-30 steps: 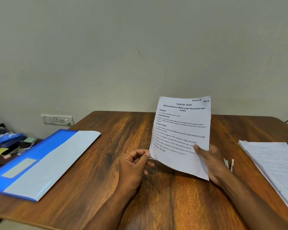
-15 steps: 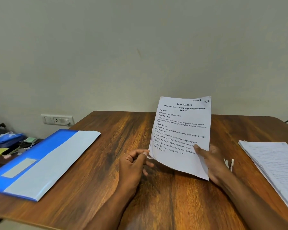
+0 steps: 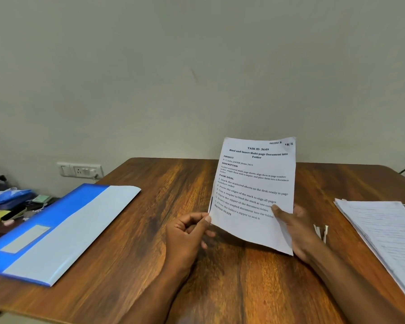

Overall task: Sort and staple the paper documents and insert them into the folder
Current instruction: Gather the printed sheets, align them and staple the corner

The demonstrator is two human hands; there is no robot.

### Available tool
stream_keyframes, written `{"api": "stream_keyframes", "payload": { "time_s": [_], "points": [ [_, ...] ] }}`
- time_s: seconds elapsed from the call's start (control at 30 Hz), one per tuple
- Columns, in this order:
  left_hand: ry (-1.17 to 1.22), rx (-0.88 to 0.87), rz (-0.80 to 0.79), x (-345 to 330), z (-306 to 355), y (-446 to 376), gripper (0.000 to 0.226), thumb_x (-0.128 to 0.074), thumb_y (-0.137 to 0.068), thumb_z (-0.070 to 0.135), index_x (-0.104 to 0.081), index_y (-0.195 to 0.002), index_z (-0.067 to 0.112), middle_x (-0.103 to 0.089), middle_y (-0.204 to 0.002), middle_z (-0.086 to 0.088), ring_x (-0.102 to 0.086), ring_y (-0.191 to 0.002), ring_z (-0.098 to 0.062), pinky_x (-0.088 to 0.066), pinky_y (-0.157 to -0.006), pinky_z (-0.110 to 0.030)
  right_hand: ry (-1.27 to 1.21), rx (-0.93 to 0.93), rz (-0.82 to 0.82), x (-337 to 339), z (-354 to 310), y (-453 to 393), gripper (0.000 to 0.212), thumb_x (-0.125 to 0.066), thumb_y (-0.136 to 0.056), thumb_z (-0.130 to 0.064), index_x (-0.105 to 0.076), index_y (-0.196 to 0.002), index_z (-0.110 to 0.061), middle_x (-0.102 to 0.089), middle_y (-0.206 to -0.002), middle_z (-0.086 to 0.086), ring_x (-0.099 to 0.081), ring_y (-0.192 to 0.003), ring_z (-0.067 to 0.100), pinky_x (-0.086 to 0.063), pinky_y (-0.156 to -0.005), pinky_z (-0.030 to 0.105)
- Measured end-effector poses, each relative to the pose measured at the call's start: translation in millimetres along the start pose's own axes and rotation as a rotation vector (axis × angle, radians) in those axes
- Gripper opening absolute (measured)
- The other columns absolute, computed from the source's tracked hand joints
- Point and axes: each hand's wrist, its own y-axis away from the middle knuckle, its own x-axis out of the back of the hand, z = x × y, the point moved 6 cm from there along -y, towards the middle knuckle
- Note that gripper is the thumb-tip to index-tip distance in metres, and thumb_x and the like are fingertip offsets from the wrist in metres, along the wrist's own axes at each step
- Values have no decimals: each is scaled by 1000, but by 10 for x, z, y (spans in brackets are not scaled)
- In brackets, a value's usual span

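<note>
Nearest the camera, two forearms reach up from the bottom edge over a wooden table (image 3: 150,265). The left hand (image 3: 186,235) has its fingers curled, and its thumb tip presses the left edge of a printed sheet (image 3: 255,183) about two thirds of the way down. Whether a finger pinches from behind cannot be told, since the paper hides that side. The right hand (image 3: 295,230) grips the sheet's lower right part: the thumb lies across the printed face over the numbered lines, and the fingers pass behind the paper, with the palm showing past the right edge.

The sheet stands nearly upright off the table, between the two hands and rising above them, its top leaning slightly right. Its lower edge hangs just below the right hand's thumb and above the wood. The heading reads "TASK ID: 3649", with handwritten marks at the top right corner.

Just right of the right hand, some small white pieces (image 3: 322,232) lie on the table; what they are cannot be told. Further right lies a stack of papers (image 3: 384,230), flat, running to the table's edge. Well left of the left hand lies a blue folder (image 3: 63,232), flat and closed, angled away.

Beyond the sheet is a plain wall (image 3: 197,66), with a socket (image 3: 80,170) far to the left.
</note>
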Motion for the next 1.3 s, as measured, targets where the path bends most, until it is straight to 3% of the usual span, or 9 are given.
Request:
{"api": "stream_keyframes", "payload": {
  "time_s": [0.27, 0.4, 0.53, 0.6, 0.77, 0.9, 1.0, 1.07, 1.3],
  "points": [
    [0, -21, 18, 19, -13, -13, 12, -72, -93, 0, -75, -105, 1, -80, -87, -13, -73, -61, -21, -50, -43, -23, -13, 14, 5, -1, -6, -3, 72, -84, -61, -29, -66, -127, -6, -75, -124, 11, -72, -114, 32, -62, -90, 40],
    [31, -25, 26, 43, -24, -27, 14, -72, -93, -3, -71, -106, -1, -78, -87, -18, -72, -61, -22, -50, -43, -25, 6, 10, 14, 15, 13, -10, 85, -98, -52, -37, -67, -125, -8, -75, -124, 10, -72, -114, 32, -59, -94, 45],
    [32, -23, -2, 39, -57, -40, 14, -68, -95, -5, -74, -106, 0, -78, -89, -17, -73, -64, -21, -52, -44, -25, -15, -12, 22, 1, -5, 12, 41, -75, -86, -12, -66, -126, -6, -76, -121, 10, -72, -113, 33, -64, -84, 37],
    [40, -24, -17, 31, -59, -39, 17, -65, -96, -7, -76, -106, 0, -79, -90, -17, -73, -65, -20, -52, -45, -24, -10, -26, 39, 9, -12, 23, 36, -68, -92, -7, -65, -129, -4, -75, -123, 11, -72, -113, 33, -63, -85, 39],
    [42, -42, -41, 28, -41, -27, 20, -64, -96, -9, -78, -107, 0, -77, -84, -20, -71, -65, -19, -53, -47, -24, -33, -10, 34, -49, -52, 52, 52, -70, -83, -11, -61, -133, 1, -72, -126, 16, -72, -111, 28, -63, -86, 37],
    [73, -25, -42, 27, -37, -19, 18, -66, -95, -5, -78, -107, -1, -78, -89, -20, -71, -67, -22, -54, -47, -25, -47, -6, -1, -47, -44, 44, 46, -71, -89, -5, -61, -133, 3, -72, -126, 17, -74, -106, 26, -64, -83, 34],
    [71, -8, -36, 25, -34, -23, 18, -76, -90, 7, -77, -105, -2, -79, -93, -17, -73, -69, -23, -54, -47, -25, -3, 22, -9, -9, -16, 9, 94, -101, -51, -37, -64, -129, -2, -75, -123, 13, -73, -111, 32, -64, -83, 35],
    [31, 16, -10, 38, -70, -31, 18, -81, -86, 9, -76, -101, 0, -79, -90, -15, -72, -67, -22, -54, -47, -25, 1, 22, -6, -4, -11, 5, 109, -104, -36, -46, -65, -128, -3, -75, -123, 12, -73, -110, 30, -64, -85, 37],
    [-41, 96, -11, 59, -199, -83, 27, -78, -89, -1, -74, -113, 11, -78, -85, -15, -72, -66, -20, -57, -52, -27, -35, 39, 57, 28, -21, -10, 71, -88, -56, -30, -69, -121, -7, -75, -123, 13, -70, -117, 37, -61, -93, 44]
  ]
}}
